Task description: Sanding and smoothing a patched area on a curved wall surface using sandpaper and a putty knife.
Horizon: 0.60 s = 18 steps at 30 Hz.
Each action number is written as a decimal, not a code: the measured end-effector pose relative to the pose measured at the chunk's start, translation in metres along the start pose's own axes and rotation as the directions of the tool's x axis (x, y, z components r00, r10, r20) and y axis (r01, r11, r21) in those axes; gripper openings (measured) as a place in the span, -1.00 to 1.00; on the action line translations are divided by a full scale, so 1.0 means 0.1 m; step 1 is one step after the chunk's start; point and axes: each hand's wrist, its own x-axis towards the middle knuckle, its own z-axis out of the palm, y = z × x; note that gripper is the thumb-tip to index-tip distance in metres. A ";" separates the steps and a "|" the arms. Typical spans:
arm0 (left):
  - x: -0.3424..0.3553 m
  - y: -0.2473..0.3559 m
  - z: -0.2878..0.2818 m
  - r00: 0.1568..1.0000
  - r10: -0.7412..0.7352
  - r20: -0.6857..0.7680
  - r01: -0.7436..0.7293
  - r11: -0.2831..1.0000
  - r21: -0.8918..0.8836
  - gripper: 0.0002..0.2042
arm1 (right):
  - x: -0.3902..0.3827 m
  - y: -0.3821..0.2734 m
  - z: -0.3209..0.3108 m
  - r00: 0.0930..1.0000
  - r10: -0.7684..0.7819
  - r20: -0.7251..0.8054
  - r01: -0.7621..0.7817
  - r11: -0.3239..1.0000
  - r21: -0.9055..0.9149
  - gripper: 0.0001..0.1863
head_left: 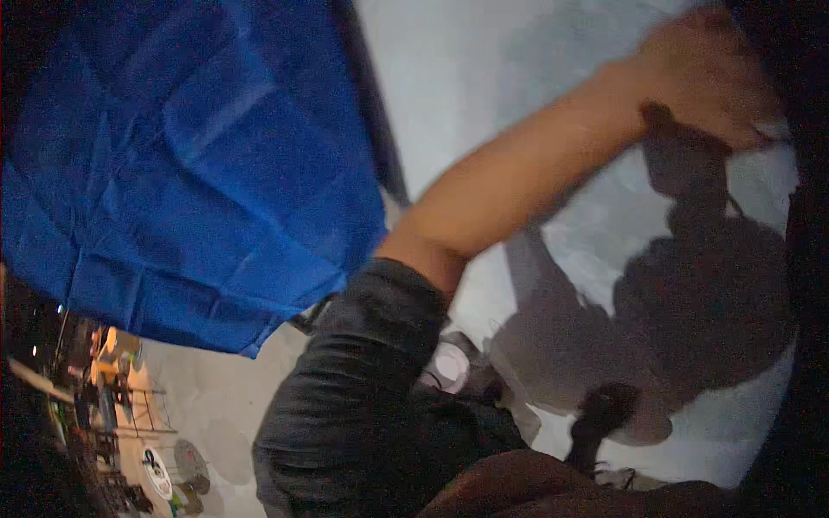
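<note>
My left arm, in a dark sleeve pushed up to the elbow, reaches across to the upper right. My left hand [704, 78] is close against a pale wall [440, 69]. The hand is blurred and its fingers run into the dark rim, so their pose and anything in them cannot be made out. A dark shadow lies just below it. Beside the arm on the left hangs a large creased blue cloth [199, 173]. My right hand does not show.
Large rounded shadows fall across the wall at the right. Low in the middle is a small round pale object [449, 367], partly behind the sleeve. Far off at lower left are a round white-topped table [157, 473], metal-framed furniture and lights above a grey floor [216, 393].
</note>
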 end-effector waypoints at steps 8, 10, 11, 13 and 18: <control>0.05 0.41 -0.45 0.972 0.165 0.169 -0.221 0.887 0.405 -0.37 | -0.32 0.58 -0.34 0.942 0.104 0.318 0.017 0.934 -0.357 -0.44; 0.09 0.41 -0.62 0.959 0.077 0.271 -0.217 0.816 0.535 -0.36 | -0.36 0.72 -0.29 0.913 0.163 0.374 -0.012 0.927 -0.376 -0.44; 0.08 0.36 -0.73 0.954 0.150 0.260 -0.274 0.788 0.551 -0.35 | -0.37 0.78 -0.28 0.896 0.195 0.399 -0.027 0.921 -0.390 -0.44; 0.04 0.20 -0.85 0.961 0.185 0.207 -0.273 0.771 0.575 -0.39 | -0.35 0.87 -0.28 0.864 0.262 0.431 -0.059 0.901 -0.429 -0.43; -0.82 0.42 -1.24 0.968 -0.215 -0.128 0.249 0.885 0.393 -0.56 | -0.45 1.07 -0.32 0.807 0.330 0.490 -0.089 0.888 -0.452 -0.42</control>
